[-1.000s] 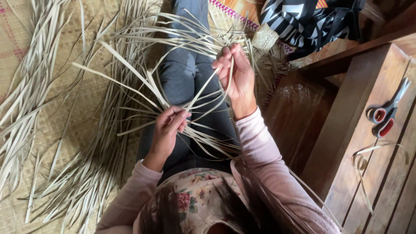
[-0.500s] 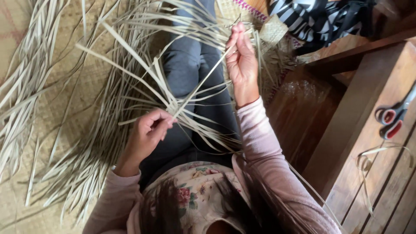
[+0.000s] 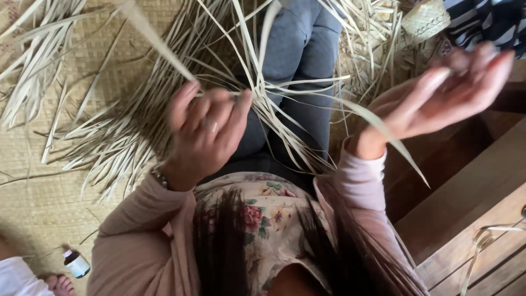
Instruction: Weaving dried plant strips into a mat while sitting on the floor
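My left hand (image 3: pixel 205 126) is shut on a bundle of pale flat palm-leaf strips (image 3: pixel 257 90) where they cross, above my lap in grey trousers (image 3: pixel 307 49). The strips fan out up and to both sides from that point. My right hand (image 3: pixel 438 98) is raised off to the right, blurred, palm up with fingers stretched apart, holding nothing that I can see. One long strip (image 3: pixel 383 137) runs from the crossing down past my right wrist.
Loose strips (image 3: pixel 109 142) lie heaped on the woven mat (image 3: pixel 44 214) to the left. A small woven basket (image 3: pixel 424 19) and striped cloth (image 3: pixel 482 22) sit top right. A wooden bench (image 3: pixel 466 192) with a curled strip (image 3: pixel 482 238) stands right. A small bottle (image 3: pixel 75 263) and another person's foot (image 3: pixel 57 284) are bottom left.
My right hand has swung from above the bundle out to the right and let go of the strip it pinched. My left hand has lifted the crossing. The view tilted down.
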